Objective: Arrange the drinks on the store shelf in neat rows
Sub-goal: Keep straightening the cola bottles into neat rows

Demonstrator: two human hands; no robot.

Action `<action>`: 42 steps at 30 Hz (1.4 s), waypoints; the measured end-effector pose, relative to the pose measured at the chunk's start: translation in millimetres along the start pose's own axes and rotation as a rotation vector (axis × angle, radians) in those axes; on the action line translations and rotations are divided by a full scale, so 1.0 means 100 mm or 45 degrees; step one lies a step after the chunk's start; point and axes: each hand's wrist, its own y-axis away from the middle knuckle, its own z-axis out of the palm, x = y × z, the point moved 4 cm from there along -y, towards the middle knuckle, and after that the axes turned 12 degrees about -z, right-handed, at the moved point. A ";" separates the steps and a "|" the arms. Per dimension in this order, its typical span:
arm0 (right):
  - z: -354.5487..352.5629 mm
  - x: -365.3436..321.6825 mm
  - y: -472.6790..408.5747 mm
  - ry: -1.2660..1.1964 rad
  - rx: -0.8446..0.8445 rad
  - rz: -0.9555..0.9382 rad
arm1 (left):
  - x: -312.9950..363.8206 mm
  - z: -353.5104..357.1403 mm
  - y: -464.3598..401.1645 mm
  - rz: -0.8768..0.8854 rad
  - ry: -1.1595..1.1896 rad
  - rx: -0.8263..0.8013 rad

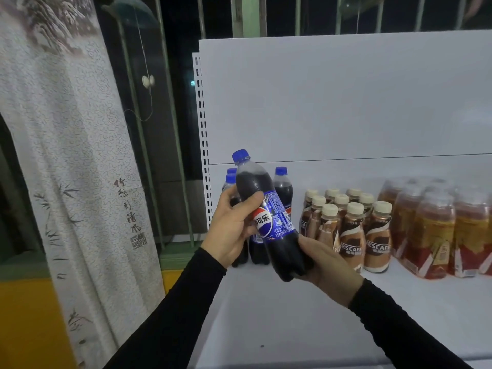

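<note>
A patterned curtain (66, 155) hangs left of the white shelf (266, 315). At the shelf's back left corner stand several blue-capped Pepsi bottles (283, 187), upright and close together. In front of them, the left hand (231, 230) wraps its fingers (229, 194) and thumb round the label of a held Pepsi bottle (269, 217), tilted with its cap leaning left, while the right hand (327, 265) cups the bottle's base from below, fingers curled under it. Right of these, along the back, stands a cluster of Nescafé coffee bottles (351, 227), then shrink-wrapped packs of amber tea bottles (431, 230) near the right edge
</note>
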 end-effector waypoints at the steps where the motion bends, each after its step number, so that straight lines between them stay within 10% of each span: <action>1: -0.01 -0.03 -0.01 0.164 -0.026 -0.051 | 0.01 0.00 0.00 0.012 -0.016 0.025; 6: -0.01 -0.12 -0.04 0.659 -0.113 -0.232 | 0.06 0.04 0.02 0.067 -0.131 0.105; 17: 0.19 -0.15 -0.06 0.417 -0.183 -0.257 | -0.04 -0.05 0.04 0.081 -0.324 -0.069; 42: 0.99 -0.08 -0.33 0.917 -0.461 -0.755 | -0.23 -1.00 0.19 -0.415 0.429 0.268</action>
